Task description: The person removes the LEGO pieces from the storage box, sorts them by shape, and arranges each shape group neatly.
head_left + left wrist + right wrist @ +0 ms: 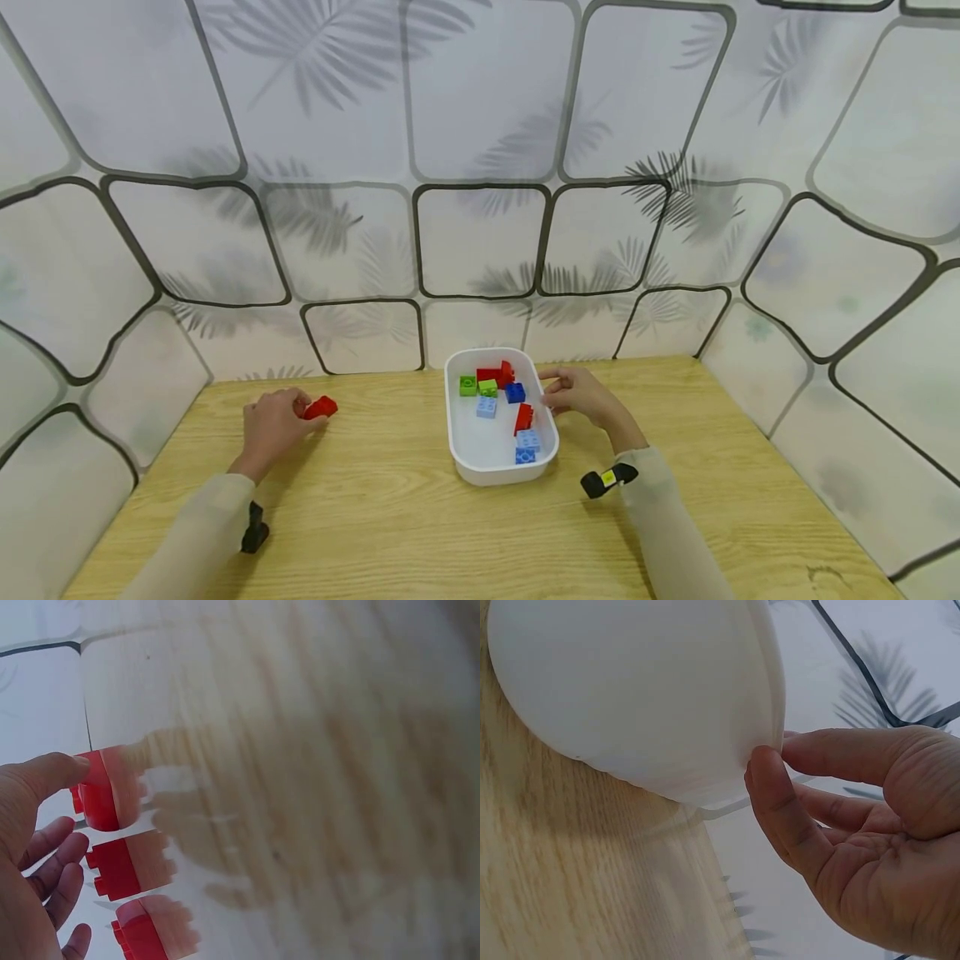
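Held between the thumb and fingers of the left hand is a red brick, seen from the head camera low over the wooden table, well to the left of the white tub. The right hand is laid against the tub's right rim, with thumb and fingers touching the edge. Inside the tub more bricks can be seen: green ones, red ones and blue ones. A patterned wall is stood close behind the table.

From the left wrist, the picture is blurred. The red brick is pinched under the thumb; red copies below it look like blur. The brick is judged to be light, hard and a bit smooth, so it is best gripped on its flat sides.

From the right wrist, the tub's rim is pinched lightly by the thumb and a finger. The tub is judged light and stiff, and could be slid or tipped easily. Nothing is seen standing between the brick and the tub.
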### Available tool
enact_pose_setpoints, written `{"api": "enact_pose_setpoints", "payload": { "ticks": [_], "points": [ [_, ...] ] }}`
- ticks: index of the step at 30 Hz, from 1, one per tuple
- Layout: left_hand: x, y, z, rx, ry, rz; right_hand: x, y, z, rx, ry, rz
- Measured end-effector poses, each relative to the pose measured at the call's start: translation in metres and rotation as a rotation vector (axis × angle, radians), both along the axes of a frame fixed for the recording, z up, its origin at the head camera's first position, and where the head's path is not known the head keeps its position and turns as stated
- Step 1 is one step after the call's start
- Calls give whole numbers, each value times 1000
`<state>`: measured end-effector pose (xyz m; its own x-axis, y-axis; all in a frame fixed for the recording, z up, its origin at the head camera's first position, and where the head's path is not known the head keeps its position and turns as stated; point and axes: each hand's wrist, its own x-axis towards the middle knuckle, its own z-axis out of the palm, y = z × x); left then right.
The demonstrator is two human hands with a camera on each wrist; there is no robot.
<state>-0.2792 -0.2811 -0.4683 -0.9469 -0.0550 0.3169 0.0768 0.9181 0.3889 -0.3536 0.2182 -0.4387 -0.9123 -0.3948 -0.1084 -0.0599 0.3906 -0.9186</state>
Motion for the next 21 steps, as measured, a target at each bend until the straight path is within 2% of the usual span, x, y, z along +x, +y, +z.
{"api": "enact_pose_setpoints", "payload": {
  "ticks": [8,16,21],
  "points": [
    [-2,2,3,-26,-3,-71,-1,0,-2,-2,-17,-6],
    [-4,1,6,-52,-93,-145,-1,0,-2,-9,-23,-8],
    [-7,-1,6,-55,-98,-166,-1,0,-2,-13,-12,1]
  ]
}}
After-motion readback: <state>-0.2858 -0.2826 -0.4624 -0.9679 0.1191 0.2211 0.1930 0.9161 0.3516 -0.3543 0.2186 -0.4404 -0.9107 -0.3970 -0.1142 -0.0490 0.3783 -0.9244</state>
